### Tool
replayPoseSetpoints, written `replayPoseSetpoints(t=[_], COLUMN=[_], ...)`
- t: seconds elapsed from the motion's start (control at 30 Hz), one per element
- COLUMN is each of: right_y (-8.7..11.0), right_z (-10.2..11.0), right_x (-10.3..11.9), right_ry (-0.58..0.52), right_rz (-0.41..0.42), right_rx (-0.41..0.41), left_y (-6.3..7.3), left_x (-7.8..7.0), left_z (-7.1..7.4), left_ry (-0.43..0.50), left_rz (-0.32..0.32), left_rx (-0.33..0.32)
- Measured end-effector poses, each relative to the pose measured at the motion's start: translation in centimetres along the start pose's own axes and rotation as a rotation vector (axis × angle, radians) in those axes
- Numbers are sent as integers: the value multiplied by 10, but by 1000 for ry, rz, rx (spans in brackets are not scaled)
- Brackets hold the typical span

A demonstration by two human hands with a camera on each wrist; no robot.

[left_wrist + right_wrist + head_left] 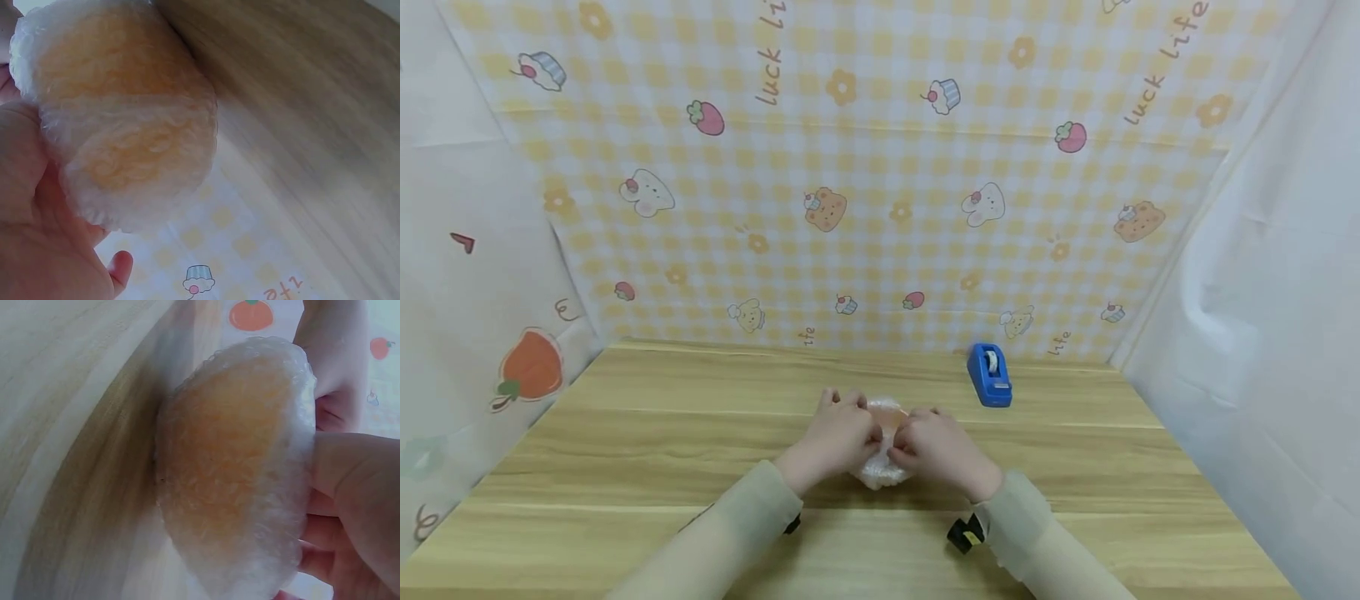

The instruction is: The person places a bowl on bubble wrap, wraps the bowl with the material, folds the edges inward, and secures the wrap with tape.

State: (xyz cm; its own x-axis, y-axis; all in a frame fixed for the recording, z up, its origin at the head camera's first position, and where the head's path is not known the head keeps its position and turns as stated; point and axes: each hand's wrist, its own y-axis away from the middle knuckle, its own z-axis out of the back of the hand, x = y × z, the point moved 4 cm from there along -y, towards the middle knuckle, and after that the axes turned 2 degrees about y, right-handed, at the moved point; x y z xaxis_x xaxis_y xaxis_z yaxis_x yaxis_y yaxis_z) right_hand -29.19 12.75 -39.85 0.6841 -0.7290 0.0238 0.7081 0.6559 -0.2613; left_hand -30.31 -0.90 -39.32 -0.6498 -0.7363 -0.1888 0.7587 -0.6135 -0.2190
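Between the two hands, on the wooden tabletop, is an orange-toned object wrapped in clear bubble wrap point(880, 473); the wrapping hides its exact kind. My left hand point(841, 433) holds the bubble wrap from the left with bent fingers. On the opposite side my right hand point(942, 448) grips it, thumb toward the middle. The left wrist view shows the rounded bundle point(131, 119) with a whitish band of wrap across it. In the right wrist view the orange-toned side shows through the bubble wrap point(225, 450), with the right thumb and fingers along its edge.
A blue tape dispenser point(988, 379) with a roll of tape stands at the back right of the wooden table point(700, 383). Behind it rises a yellow checked backdrop point(880, 267). White printed sheets point(1262, 333) hang at both sides.
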Motion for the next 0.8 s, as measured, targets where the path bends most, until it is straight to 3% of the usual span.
replayPoseSetpoints(t=[0.2, 0.4, 0.8], right_y=[1, 2, 4], right_z=[-2, -5, -9], right_x=[0, -2, -1], right_ry=[18, 40, 7], right_rz=[-3, -13, -50], right_rx=[84, 107, 181], left_y=[-2, -6, 1], left_x=[3, 5, -3], left_z=[-3, -5, 2], left_ry=[12, 0, 9], left_rz=[11, 34, 13], left_rx=[62, 104, 43])
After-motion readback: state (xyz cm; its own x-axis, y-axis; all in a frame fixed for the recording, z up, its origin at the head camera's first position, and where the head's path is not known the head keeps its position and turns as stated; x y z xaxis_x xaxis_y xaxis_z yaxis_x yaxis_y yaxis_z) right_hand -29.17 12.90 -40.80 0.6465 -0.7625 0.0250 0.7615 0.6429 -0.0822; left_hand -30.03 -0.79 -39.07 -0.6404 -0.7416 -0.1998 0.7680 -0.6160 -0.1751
